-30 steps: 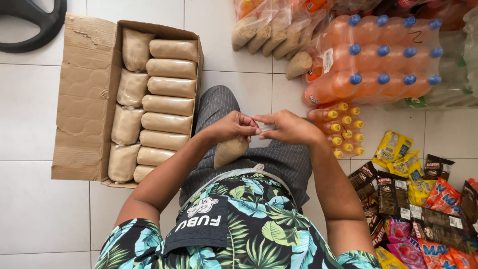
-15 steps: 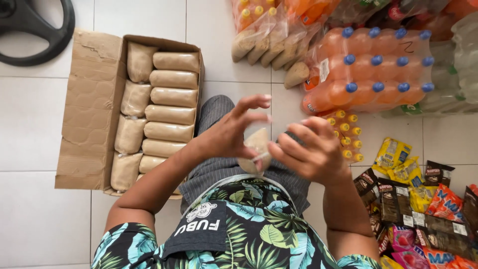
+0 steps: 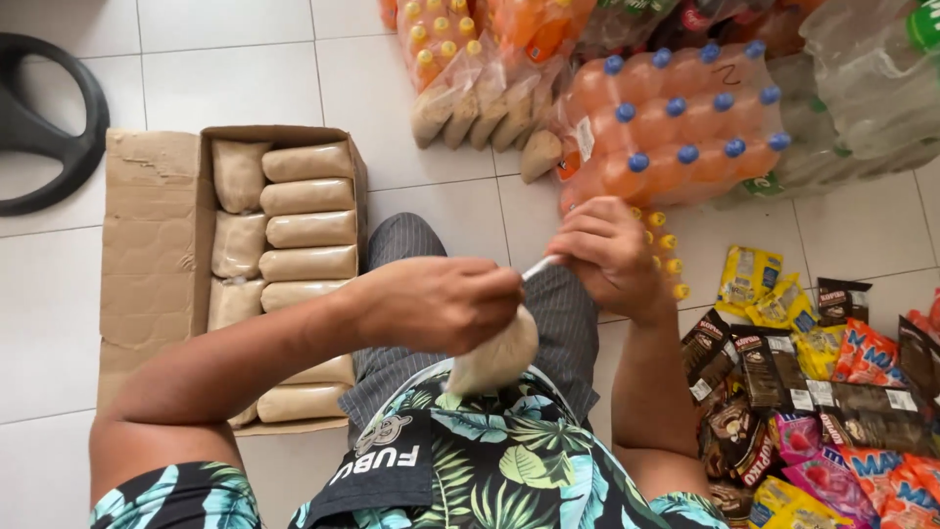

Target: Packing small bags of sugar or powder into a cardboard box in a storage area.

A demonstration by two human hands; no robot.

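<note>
Comparing w/ earlier frames: hands had gone from loose and half-open to clenched, and the bag had settled low by the lap.
Left hand [image 3: 443, 304]: closed tight on top of the bag [image 3: 497, 355], gripping its neck; fingers were spread wide half a sec before.
Right hand [image 3: 609, 253]: fist shut on the twisted plastic tail [image 3: 540, 266], pulling it out to the right, taut betw. both hands.
Bag: small clear pouch of tan powder, hanging under left fist, just above the striped trousers and the leaf-print shirt [image 3: 509, 470]. Earlier it was held up higher betw. the open fingers.
Meaning: judging by the stretched tail, the neck looked twisted and was being drawn tight, i.e. the closing step, not filling. Whether a knot was already made, can't tell; fingers hid it.
Box [image 3: 147, 264]: on floor at left, open, packed w/ rows of like pouches; same place as before.
Loose pouches [image 3: 480, 108]: leaning by the orange bottle packs [image 3: 676, 127], well apart from hands.
Sachets [image 3: 813, 392]: heap at right, near right elbow, untouched.
Black ring object [image 3: 49, 127]: far left, unchanged.
</note>
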